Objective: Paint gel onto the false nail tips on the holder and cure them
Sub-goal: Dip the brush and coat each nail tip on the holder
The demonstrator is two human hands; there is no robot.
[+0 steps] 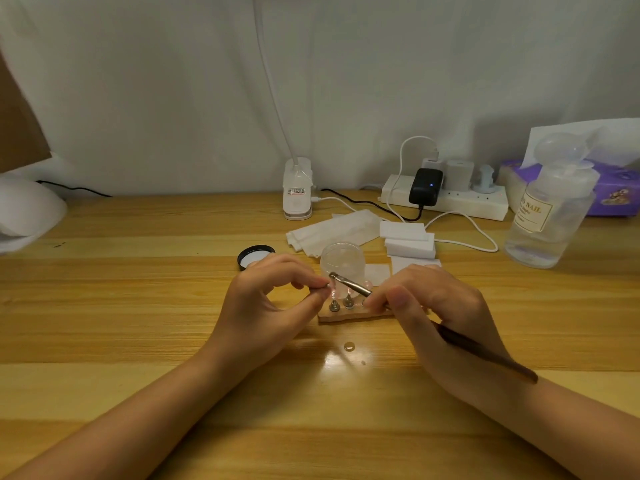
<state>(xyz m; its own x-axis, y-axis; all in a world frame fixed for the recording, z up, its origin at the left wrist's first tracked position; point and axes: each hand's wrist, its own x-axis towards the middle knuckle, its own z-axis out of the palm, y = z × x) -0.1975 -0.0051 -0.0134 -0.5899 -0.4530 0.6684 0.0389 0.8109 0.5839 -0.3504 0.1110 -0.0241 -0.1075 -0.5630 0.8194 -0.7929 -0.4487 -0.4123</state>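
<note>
Left hand [277, 299] over the wooden table [138, 341], thumb and forefinger pinched together on a small piece, presumably a nail tip [327, 287], too small to identify with certainty. Right hand [436, 317] gripping a brush [349, 284], fingers curled round the shaft, metal end pointing left and meeting the pinched piece, dark handle running back over the wrist. Holder [346, 315], a small flat base with metal pegs, directly below and between the two hands, partly hidden by the right fingers. Clear jar [343, 259] just behind the holder, its black lid [254, 256] lying to the left, inner side up. Small clear drop [349, 346] on the table in front of the holder. White wipes [332, 230] and white blocks [408, 239] behind the jar. Clip lamp base [297, 188], power strip [446, 199] with a black adapter, clear pump bottle [547, 213] and purple tissue box [613, 192] along the back edge.
</note>
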